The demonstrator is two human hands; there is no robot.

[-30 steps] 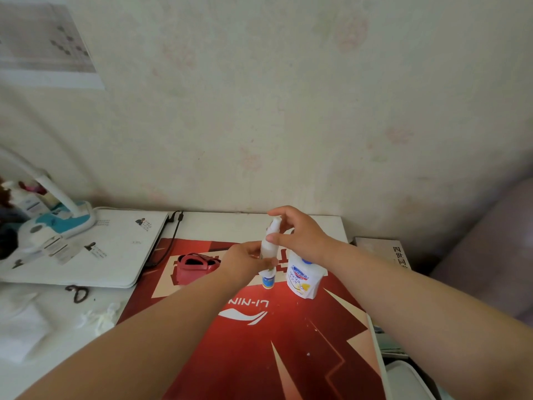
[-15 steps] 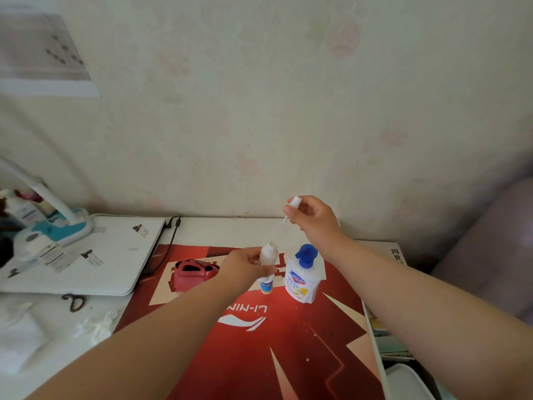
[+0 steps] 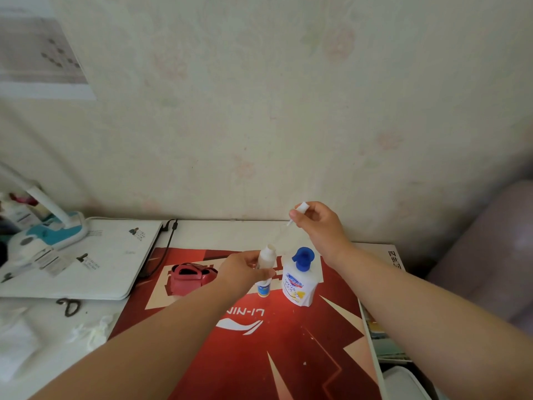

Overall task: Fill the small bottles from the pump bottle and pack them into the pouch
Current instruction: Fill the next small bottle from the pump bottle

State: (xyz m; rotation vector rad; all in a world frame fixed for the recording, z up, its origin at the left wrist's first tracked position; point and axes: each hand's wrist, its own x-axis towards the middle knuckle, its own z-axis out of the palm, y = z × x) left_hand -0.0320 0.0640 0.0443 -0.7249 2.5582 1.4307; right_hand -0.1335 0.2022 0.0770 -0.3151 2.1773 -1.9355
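My left hand (image 3: 245, 268) grips a small white bottle (image 3: 266, 256) upright, its neck uncapped. Below that hand stands another small bottle with a blue label (image 3: 264, 290). My right hand (image 3: 318, 226) is raised above and to the right, pinching the small bottle's white spray cap (image 3: 301, 208), whose thin tube hangs down toward the open neck. The white pump bottle (image 3: 298, 281) with a blue pump head stands on the red board just right of my left hand. A red pouch (image 3: 189, 277) lies open on the board to the left.
A red printed board (image 3: 259, 342) covers the desk. A white laptop (image 3: 86, 255) with a teal desk lamp base (image 3: 49, 232) lies at left, a cable (image 3: 164, 249) beside it. Tissue scraps (image 3: 92, 330), a dark clip (image 3: 69, 306), and books (image 3: 395, 261) at right.
My right hand pulled the spray cap off the small bottle and lifted it up and to the right, uncovering the pump bottle's blue head. My left hand kept the bottle still.
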